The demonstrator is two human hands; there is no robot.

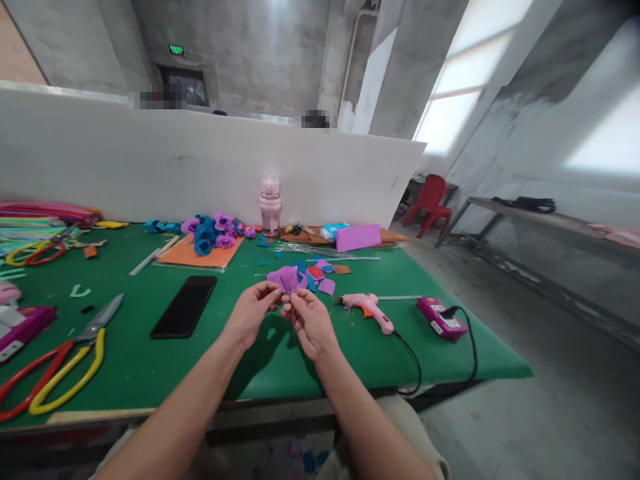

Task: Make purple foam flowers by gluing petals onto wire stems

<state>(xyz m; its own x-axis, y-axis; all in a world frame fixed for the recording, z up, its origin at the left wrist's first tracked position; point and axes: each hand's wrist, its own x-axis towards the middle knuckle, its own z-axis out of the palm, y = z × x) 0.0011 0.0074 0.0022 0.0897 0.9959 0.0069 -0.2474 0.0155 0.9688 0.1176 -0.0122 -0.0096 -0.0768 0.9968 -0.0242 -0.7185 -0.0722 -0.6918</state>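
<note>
A: ok so where's the purple paper piece (289, 279) sitting, exactly? use the glue gun (367, 308) as the landmark pls

B: off to the left of the glue gun, held up over the green surface (130, 360). the gun lies on its side with its nozzle (340, 301) aimed left, so roughly towards the hands.

A: and the grip? one hand or two?

B: both, looks like. right hand (311, 323) pinches the gathered bottom end between thumb and fingers, left hand (254, 308) has its fingertips closed on the left side of it. the paper fans up and away from the grip — wide at the top, narrow where it's pinched.

A: so which way's the long axis?

B: tbh can't really tell, it's crinkled and spread. I'd call it more of a fan than a stick.

A: nearer hand to the gun?

B: right one, easily — well apart from it though, not touching. left hand is on the far side of the paper from the gun. the loose petals (327, 287) lie just beyond the gun's nozzle, a little left, and the phone (185, 307) is way left of the gun, past both hands.
</note>
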